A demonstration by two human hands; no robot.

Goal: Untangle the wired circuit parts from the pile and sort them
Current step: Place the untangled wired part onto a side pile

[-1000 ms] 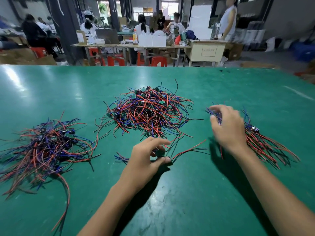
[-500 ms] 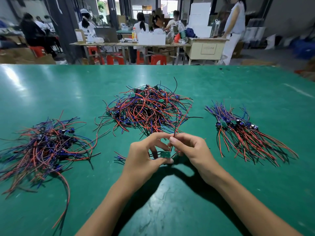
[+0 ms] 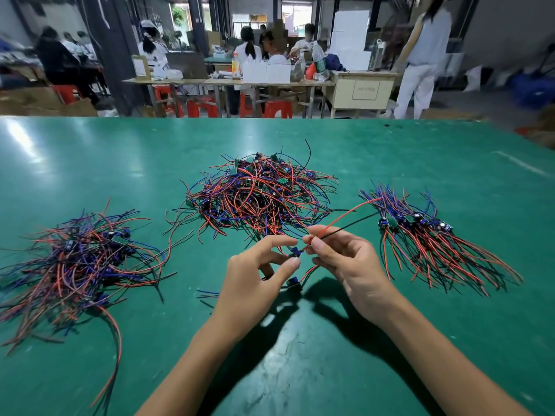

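I see the left hand [image 3: 255, 277] pinching a small wired circuit part [image 3: 295, 253] above the green table [image 3: 330, 355], just before the central tangled wire pile [image 3: 258, 196]. The right hand [image 3: 345, 259] pinches its red and black leads [image 3: 342, 219].

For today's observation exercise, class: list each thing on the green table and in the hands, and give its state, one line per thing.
Middle pile: tangled, unsorted.
Left pile: loose heap, wires crossing every way.
Right bundle: sorted, wires lying roughly parallel.
Circuit part: lifted off the table, between both hands.
Left hand: pinching the circuit part.
Right hand: pinching its red and black wires.
Green table: scuffed, glossy.
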